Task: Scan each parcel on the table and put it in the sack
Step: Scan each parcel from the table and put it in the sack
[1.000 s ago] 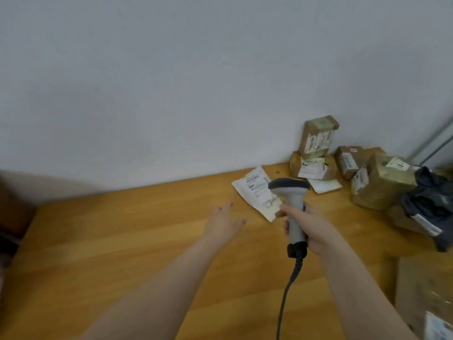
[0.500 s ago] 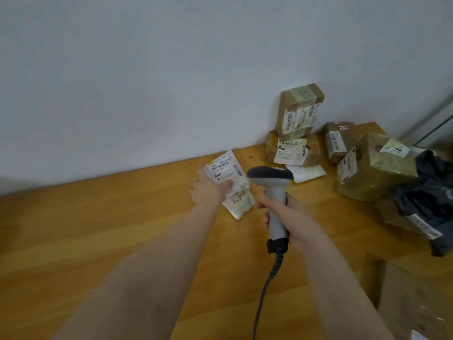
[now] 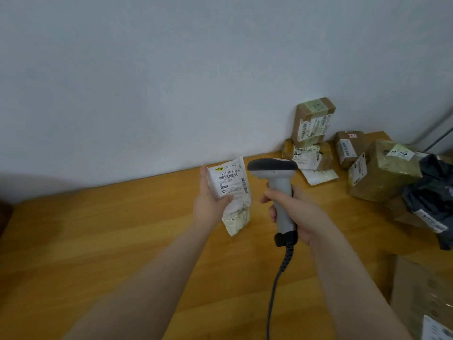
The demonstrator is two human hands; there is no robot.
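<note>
My left hand (image 3: 208, 204) grips a small white bag parcel (image 3: 231, 190) and holds it upright above the wooden table (image 3: 98, 241), its barcode label facing me. My right hand (image 3: 294, 212) grips the handle of a grey barcode scanner (image 3: 277, 182), whose dark head sits just right of the parcel's label. The scanner's cable (image 3: 277, 285) hangs down toward me. The sack is not in view.
Several brown boxes are piled at the back right against the wall: a tall one (image 3: 313, 121) on a flat one (image 3: 308, 155), a small one (image 3: 348, 148) and a large taped one (image 3: 382, 173). A dark plastic bag parcel (image 3: 434, 200) and a cardboard box (image 3: 421, 298) lie at the right edge.
My left hand reached the white bag parcel, took hold of it and lifted it off the table, turning the label up. The scanner in my right hand stayed beside it.
</note>
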